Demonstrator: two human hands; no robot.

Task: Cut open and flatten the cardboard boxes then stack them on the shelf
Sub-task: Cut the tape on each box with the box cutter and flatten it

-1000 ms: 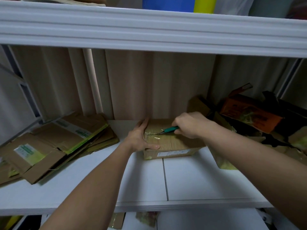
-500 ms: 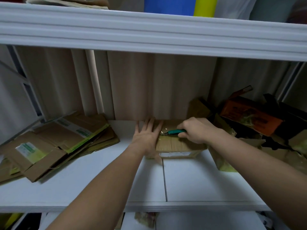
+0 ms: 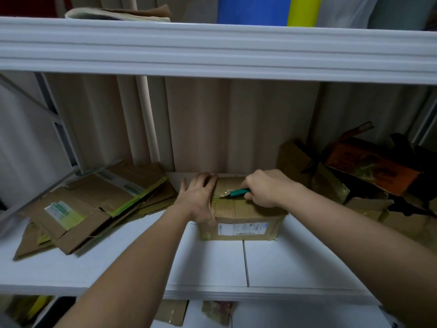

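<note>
Matt cardboard box, glossy tape

Taped brown cardboard box upright on white shelf

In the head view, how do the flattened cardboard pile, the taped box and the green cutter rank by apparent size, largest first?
1. Flattened cardboard pile, largest.
2. Taped box, clearly smaller, partly covered by both hands.
3. Green cutter, smallest; its rear is hidden in the right hand.
</note>
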